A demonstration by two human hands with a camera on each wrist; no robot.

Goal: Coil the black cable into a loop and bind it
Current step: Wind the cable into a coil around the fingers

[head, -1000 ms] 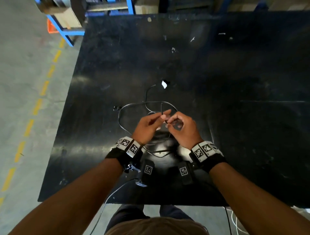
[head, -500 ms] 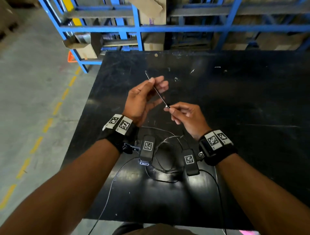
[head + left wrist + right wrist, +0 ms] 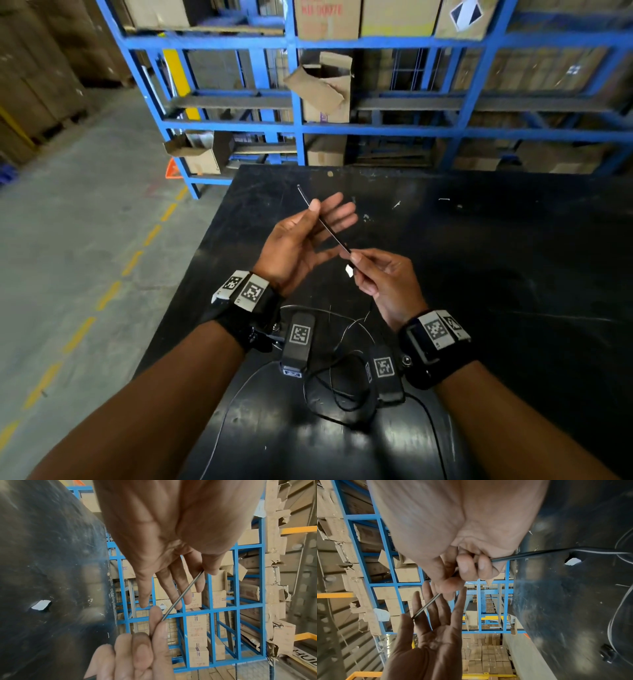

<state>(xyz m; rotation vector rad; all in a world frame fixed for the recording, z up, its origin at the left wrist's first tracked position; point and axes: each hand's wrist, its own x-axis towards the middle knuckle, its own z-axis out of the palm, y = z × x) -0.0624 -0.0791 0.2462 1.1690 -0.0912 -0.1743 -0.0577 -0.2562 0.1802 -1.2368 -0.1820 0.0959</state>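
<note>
black thin cable lies in loose curls on the dark scuffed tabletop, under and between the two wrists, while its free end is lifted. right hand pinches a stiff straight stretch of it between thumb and curled fingers, white tag just below the pinch. left hand takes the far part under its thumb with the other fingers spread straight, blue metal racking with cardboard boxes behind.

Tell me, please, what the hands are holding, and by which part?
A thin black tie: left hand pinches its far part, right hand its near end.
</note>
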